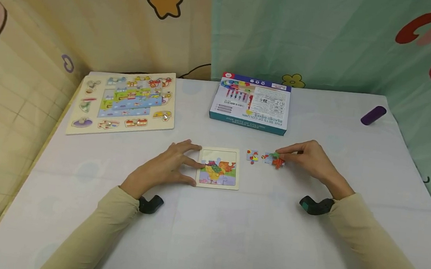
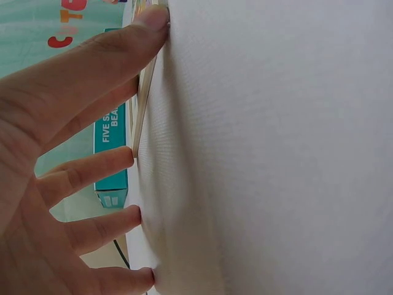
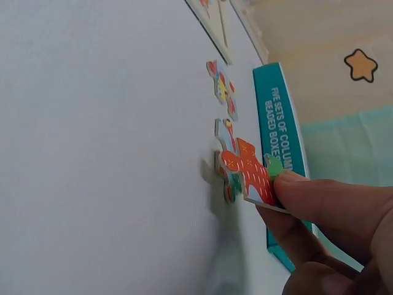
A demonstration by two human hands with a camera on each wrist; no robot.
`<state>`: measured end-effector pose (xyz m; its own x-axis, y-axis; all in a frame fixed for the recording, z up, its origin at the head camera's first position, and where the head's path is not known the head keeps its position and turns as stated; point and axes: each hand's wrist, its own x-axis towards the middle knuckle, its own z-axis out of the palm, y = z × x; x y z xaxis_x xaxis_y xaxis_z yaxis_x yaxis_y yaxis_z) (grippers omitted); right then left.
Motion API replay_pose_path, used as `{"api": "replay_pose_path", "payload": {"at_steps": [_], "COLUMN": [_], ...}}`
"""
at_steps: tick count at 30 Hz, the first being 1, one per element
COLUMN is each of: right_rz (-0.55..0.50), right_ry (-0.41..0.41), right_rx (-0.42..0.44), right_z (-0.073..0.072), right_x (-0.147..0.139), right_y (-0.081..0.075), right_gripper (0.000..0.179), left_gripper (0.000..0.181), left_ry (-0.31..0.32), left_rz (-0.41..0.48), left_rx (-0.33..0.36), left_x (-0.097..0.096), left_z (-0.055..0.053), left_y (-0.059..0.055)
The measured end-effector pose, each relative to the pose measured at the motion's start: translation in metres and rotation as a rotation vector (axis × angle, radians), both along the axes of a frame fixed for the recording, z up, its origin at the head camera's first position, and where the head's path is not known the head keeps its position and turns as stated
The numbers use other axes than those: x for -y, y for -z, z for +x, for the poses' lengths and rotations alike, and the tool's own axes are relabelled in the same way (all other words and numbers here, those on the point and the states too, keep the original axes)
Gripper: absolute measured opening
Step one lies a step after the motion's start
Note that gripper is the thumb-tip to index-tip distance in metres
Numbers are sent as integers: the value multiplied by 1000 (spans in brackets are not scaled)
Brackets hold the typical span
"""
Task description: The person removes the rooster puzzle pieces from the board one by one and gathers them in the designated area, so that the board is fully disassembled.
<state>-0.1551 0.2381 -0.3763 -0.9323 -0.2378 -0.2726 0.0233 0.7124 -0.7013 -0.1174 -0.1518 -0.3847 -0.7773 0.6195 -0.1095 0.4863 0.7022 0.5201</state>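
A small square jigsaw tray [image 1: 217, 186] with a pale wooden rim lies on the table. Colourful pieces fill its lower part, while its upper strip shows bare backing. My left hand [image 1: 169, 164] rests at the tray's left side with fingers spread and fairly straight; the thumb [image 2: 151, 19] touches the rim. To the right, my right hand [image 1: 310, 161] pinches a red-orange jigsaw piece [image 3: 253, 175] with green and blue parts between thumb and fingers. That piece is tilted over another loose piece [image 3: 225, 135], partly covering it. A further loose piece [image 1: 252, 156] lies nearer the tray.
Behind the tray stands a flat beaded-boxes carton [image 1: 250, 103]. At the back left, a wooden knob puzzle board [image 1: 81, 115] carries a smaller picture puzzle. A purple cylinder [image 1: 373, 115] lies at the back right. Patterned curtains [image 1: 307, 35] hang along the table's far edge.
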Motion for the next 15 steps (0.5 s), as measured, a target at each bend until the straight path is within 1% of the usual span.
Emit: {"api": "replay_pose_path", "payload": {"at_steps": [4, 7, 11, 15], "right_rz": [27, 25, 31, 66], "right_ry": [19, 24, 23, 27], "right_rx": [10, 15, 18, -1], "right_z": [2, 3, 2, -1], "right_x": [-12, -16, -17, -15], "right_y": [0, 1, 2, 2], "right_gripper": [25, 26, 25, 23], "left_gripper": [54, 54, 54, 54], "left_ry": [0, -2, -7, -8], "left_rz": [-7, -10, -10, -11], "left_rx": [-4, -3, 4, 5], "left_x": [0, 0, 0, 0], "left_z": [0, 0, 1, 1], "left_y": [-1, -1, 0, 0]}}
